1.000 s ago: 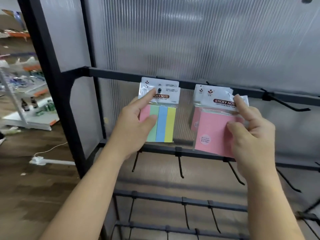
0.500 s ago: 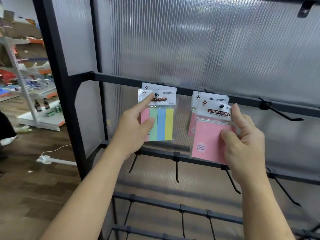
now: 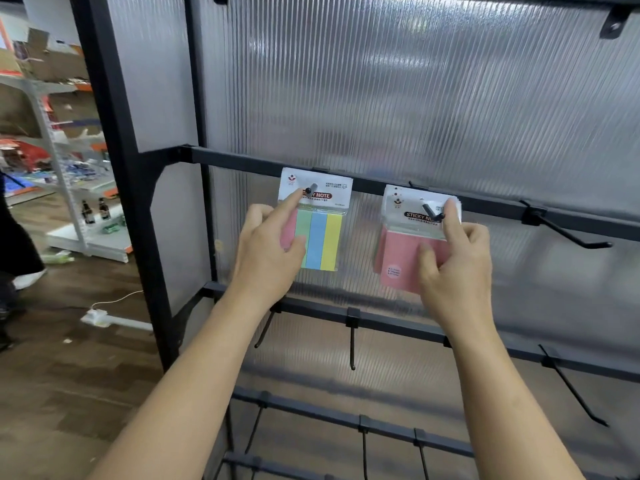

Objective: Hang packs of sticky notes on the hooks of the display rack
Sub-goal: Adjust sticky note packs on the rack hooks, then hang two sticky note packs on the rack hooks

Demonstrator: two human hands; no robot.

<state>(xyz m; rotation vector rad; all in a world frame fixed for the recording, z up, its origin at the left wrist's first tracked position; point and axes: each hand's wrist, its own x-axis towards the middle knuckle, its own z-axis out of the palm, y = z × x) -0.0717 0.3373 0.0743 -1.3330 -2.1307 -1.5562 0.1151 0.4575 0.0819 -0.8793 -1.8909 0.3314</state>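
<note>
Both packs hang from the top rail [image 3: 242,163] — the left hand [image 3: 266,251] grips the striped pack [image 3: 322,233] with its index finger pressing the header, the right hand [image 3: 457,268] pinches the pink pack [image 3: 405,254] near the tip of its hook [image 3: 431,211] — so letting go early could let that one slip off.

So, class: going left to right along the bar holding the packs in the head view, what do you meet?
Black metal upright post, striped multicolour sticky-note pack, pink square sticky-note pack, empty black wire hook.

Pink/grn/blue/yel striped pack [image 3: 325,237], plain pink pack [image 3: 398,258], blk rack [image 3: 242,162].
</note>
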